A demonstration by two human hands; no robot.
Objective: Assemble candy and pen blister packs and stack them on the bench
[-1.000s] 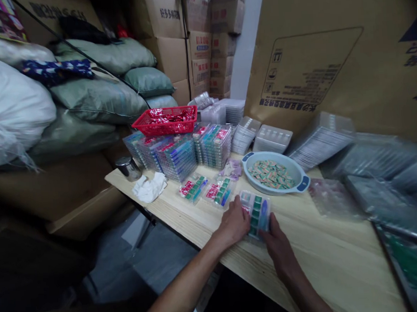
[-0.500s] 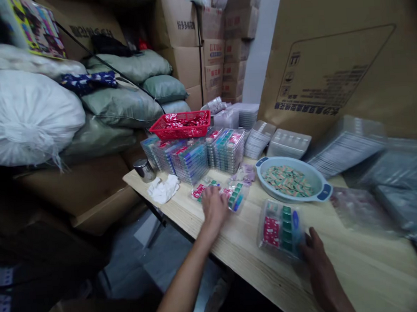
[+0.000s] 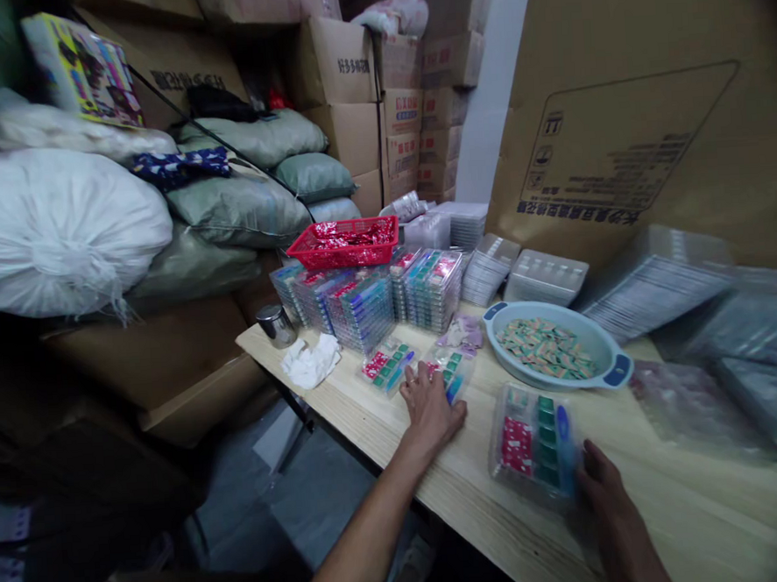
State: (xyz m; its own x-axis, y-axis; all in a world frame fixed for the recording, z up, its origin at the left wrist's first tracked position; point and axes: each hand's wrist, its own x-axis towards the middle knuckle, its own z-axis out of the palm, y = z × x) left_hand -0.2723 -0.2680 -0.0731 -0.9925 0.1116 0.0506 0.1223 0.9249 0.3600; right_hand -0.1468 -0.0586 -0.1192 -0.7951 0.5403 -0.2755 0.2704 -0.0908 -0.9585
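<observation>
My left hand [image 3: 431, 404] is over the near edge of a clear plastic tray [image 3: 458, 376], its fingers spread and its thumb apart on the right; it partly covers the tray. A similar tray [image 3: 388, 367] with a red packet, green squares and a blue strip lies just left of it. My right hand [image 3: 608, 488] rests at the right edge of a nearer clear tray [image 3: 533, 440], fingers loosely extended. This tray has a red speckled packet, a column of green squares and a blue oval piece; it seems to sit on others.
Stacked filled trays [image 3: 363, 310] stand at the back, with a red basket [image 3: 343, 257] of shiny red packets on top. A blue basin [image 3: 498, 354] holds small green-and-beige packets. A metal cup [image 3: 276, 326], white tissue [image 3: 311, 362] and nested clear trays [image 3: 656, 266] lie around.
My left hand has moved right from between the two small trays onto the right one, uncovering the left tray. My right hand stays beside the nearer tray. The view has shifted slightly.
</observation>
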